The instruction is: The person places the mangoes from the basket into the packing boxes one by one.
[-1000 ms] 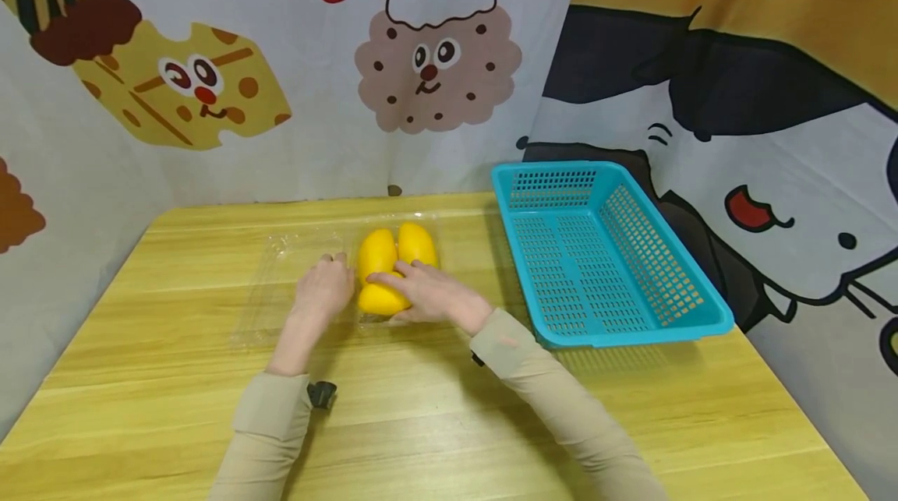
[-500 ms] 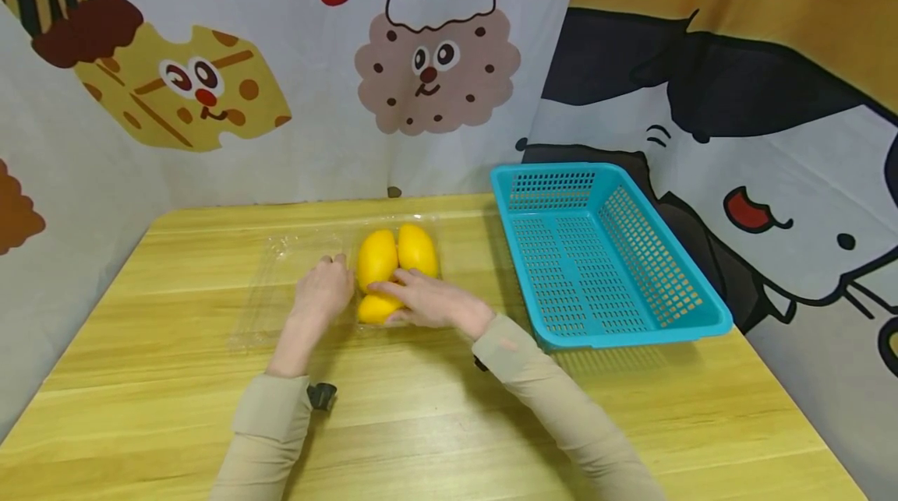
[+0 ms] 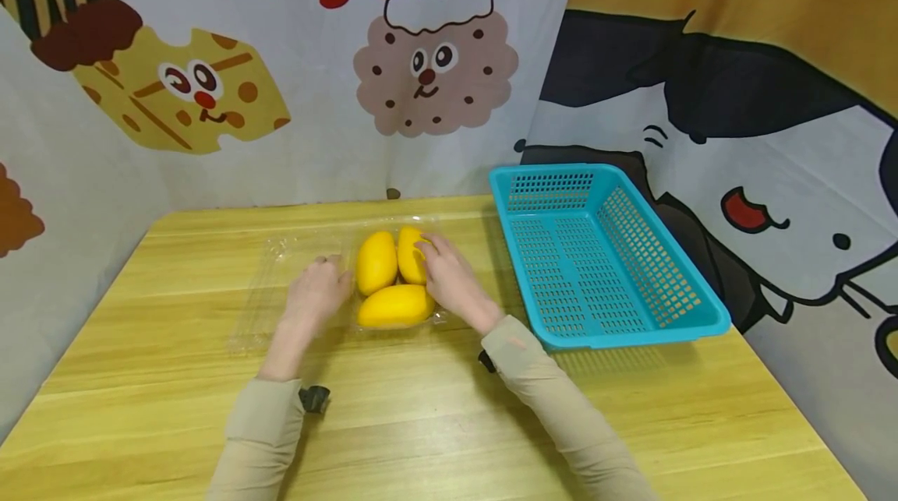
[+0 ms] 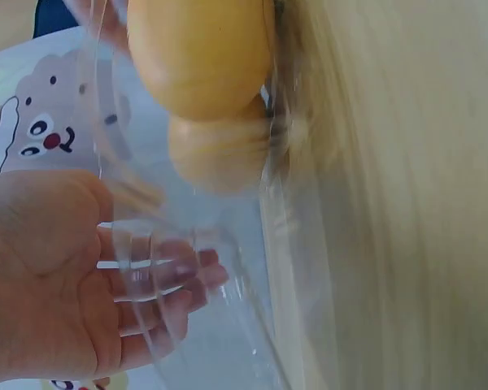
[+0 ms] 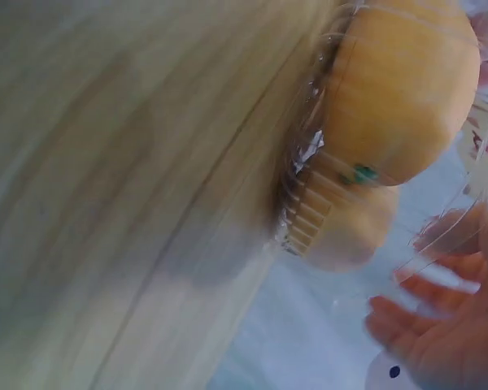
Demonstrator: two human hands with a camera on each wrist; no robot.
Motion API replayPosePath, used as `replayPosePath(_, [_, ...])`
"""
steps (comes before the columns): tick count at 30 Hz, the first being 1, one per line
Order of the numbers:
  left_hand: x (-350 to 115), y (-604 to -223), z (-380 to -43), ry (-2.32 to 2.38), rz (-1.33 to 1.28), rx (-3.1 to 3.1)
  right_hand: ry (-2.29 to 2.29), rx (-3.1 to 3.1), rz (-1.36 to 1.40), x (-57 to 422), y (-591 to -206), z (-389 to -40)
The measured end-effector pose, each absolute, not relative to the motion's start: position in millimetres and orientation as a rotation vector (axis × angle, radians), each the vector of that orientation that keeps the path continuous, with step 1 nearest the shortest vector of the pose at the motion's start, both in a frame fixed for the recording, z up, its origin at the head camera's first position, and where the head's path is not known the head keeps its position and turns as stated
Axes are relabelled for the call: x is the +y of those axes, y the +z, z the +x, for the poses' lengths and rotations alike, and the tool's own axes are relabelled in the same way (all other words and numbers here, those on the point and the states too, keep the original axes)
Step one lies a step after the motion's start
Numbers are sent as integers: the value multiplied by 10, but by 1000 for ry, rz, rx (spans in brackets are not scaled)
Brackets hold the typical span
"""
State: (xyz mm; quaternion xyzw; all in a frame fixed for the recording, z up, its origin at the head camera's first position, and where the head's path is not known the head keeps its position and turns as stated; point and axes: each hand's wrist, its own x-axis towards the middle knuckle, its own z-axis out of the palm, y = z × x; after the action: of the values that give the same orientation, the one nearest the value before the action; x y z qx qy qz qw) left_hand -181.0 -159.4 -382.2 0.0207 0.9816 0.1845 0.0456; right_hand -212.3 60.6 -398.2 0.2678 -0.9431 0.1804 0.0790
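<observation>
Three yellow mangoes lie in a clear plastic clamshell box, its base rim (image 3: 440, 317) showing at the front right and its lid (image 3: 261, 306) spread flat to the left. One mango (image 3: 396, 306) lies crosswise in front; a left mango (image 3: 376, 263) and a right mango (image 3: 408, 255) stand lengthwise behind it. My right hand (image 3: 452, 275) reaches over the box's right side, fingertips at the right mango, fingers loosely spread in the right wrist view. My left hand (image 3: 317, 291) is at the box's left side; the left wrist view shows its fingers extended behind clear plastic.
A blue perforated plastic basket (image 3: 575, 267) stands to the right, near the table's right edge. The wooden table (image 3: 393, 423) stretches in front of the box. A curtain with cartoon prints (image 3: 302, 166) hangs behind the table.
My right hand has shifted from the front mango to the right rear one. The front mango now shows whole, lying crosswise. My left hand has drawn slightly left and toward me.
</observation>
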Motion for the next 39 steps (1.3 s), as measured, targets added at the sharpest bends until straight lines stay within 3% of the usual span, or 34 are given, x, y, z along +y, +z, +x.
replayPosePath(6, [-1831, -3800, -1793, 575, -2, 2996, 659, -2942, 504, 657, -4034, -2156])
replayPosePath(12, [-2203, -3855, -1753, 593, -109, 3013, 721, -2976, 396, 671, -4064, -2182])
replayPosePath(22, [-2630, -3905, -1601, 612, -271, 2850, 653, -3013, 333, 670, -4065, -2174])
replayPosePath(39, [-2658, -3684, -1528, 692, -342, 2866, 610, -3029, 393, 667, -4062, -2167])
